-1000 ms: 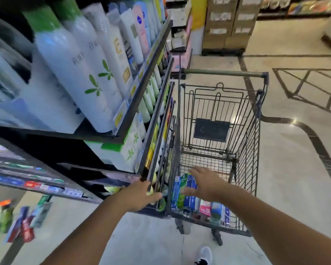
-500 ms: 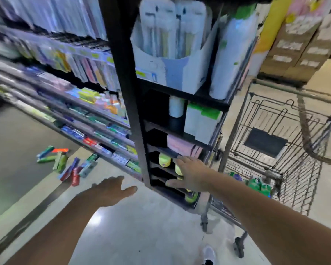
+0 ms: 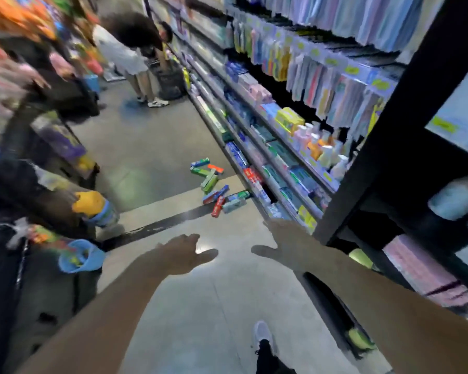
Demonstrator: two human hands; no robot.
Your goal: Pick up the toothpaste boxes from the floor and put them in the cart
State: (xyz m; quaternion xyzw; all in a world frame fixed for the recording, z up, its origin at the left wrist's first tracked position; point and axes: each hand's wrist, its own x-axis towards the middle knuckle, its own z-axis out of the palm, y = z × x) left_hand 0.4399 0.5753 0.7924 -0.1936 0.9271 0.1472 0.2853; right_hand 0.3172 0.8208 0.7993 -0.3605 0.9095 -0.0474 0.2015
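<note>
Hands lead the view: the left hand and right hand both reach forward with fingers spread and nothing held, so this looks like the approach for another pickup. Beyond them the toothpaste boxes lie scattered on the floor, just beside the foot of the long shelf; the next move calls for stepping closer and crouching. They are slim cartons in green, blue and red, some overlapping.

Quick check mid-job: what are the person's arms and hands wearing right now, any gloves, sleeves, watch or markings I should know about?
Nothing worn shows. The left hand and right hand are bare, with no gloves or rings visible, though the image is blurred. Both forearms are uncovered down to the frame edge, with no sleeve, watch or band in view. Below, a light grey shoe shows.
</note>
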